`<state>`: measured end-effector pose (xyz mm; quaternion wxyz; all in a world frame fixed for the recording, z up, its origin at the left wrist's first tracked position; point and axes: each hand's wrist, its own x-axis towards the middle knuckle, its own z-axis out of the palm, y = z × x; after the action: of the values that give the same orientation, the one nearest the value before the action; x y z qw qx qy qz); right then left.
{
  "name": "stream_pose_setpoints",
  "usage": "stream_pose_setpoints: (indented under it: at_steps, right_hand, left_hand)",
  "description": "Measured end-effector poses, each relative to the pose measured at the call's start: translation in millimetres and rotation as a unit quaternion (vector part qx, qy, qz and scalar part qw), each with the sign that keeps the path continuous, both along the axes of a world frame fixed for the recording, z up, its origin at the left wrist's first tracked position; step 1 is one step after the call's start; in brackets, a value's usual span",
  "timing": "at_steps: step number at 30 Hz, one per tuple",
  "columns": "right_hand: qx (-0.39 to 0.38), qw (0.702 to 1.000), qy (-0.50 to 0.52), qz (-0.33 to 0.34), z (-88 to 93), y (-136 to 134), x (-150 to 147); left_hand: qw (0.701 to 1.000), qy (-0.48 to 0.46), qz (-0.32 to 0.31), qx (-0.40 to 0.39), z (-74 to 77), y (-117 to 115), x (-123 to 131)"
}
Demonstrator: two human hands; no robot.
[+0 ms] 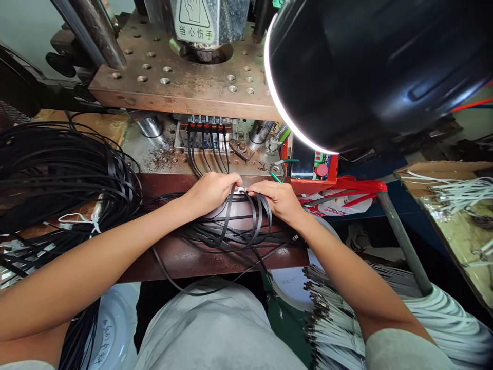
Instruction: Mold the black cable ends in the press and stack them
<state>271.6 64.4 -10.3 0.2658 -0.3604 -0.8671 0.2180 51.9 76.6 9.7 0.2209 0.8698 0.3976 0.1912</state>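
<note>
My left hand (208, 192) is closed in a pinch on black flat cable (227, 221) just in front of the press. Facing it, my right hand (280, 201) pinches cable too, with several loops hanging between and below the fingers. A small pale metallic connector (241, 190) shows between the two sets of fingertips. More black cable lies in a loose pile on the dark red ledge (154, 259) under my hands. Beyond them, several black cables (208, 149) run from the metal fixture (181, 139) in the press toward me.
The press's upper plate (200, 97) spans overhead, and a black lamp (365, 77) fills the upper right. Coiled black cables (57, 174) lie left. White cable bundles (346, 329) sit low right, near a red-topped bar (404, 236). Green-handled cutters (275, 176) lie near the press.
</note>
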Motion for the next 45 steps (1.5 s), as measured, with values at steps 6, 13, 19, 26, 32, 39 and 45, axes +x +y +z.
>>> stream_pose_setpoints:
  at_steps: [6, 13, 19, 26, 32, 39, 45]
  right_hand:
    - [0.035, 0.988, 0.083, -0.123, 4.9, -6.3, 8.0]
    - [-0.006, 0.975, 0.114, -0.190, -2.0, -9.3, 7.9]
    - [0.037, 0.985, 0.066, -0.157, -1.5, -12.1, 12.6]
    - [0.062, 0.985, 0.076, -0.140, -3.5, -15.7, 10.6]
    - [0.081, 0.995, -0.005, -0.066, 0.9, -18.7, 14.1]
    - [0.042, 0.993, -0.101, -0.052, 17.1, -17.3, 11.9]
    - [0.039, 0.988, -0.106, -0.101, 18.8, -12.3, 21.7]
  left_hand:
    - [0.995, 0.080, -0.050, 0.036, 4.2, 0.6, -1.7]
    - [0.995, 0.083, -0.054, 0.027, 5.7, 2.2, -2.6]
    - [0.994, 0.088, -0.046, 0.037, 2.4, 0.4, -8.1]
    - [0.990, 0.125, -0.049, 0.048, 4.7, -3.1, -5.8]
    - [0.990, 0.125, -0.035, 0.062, 8.4, -6.3, -1.2]
    - [0.983, 0.177, -0.020, 0.048, 8.7, -7.1, 0.8]
    - [0.983, 0.164, -0.025, 0.083, 5.0, -6.8, 6.0]
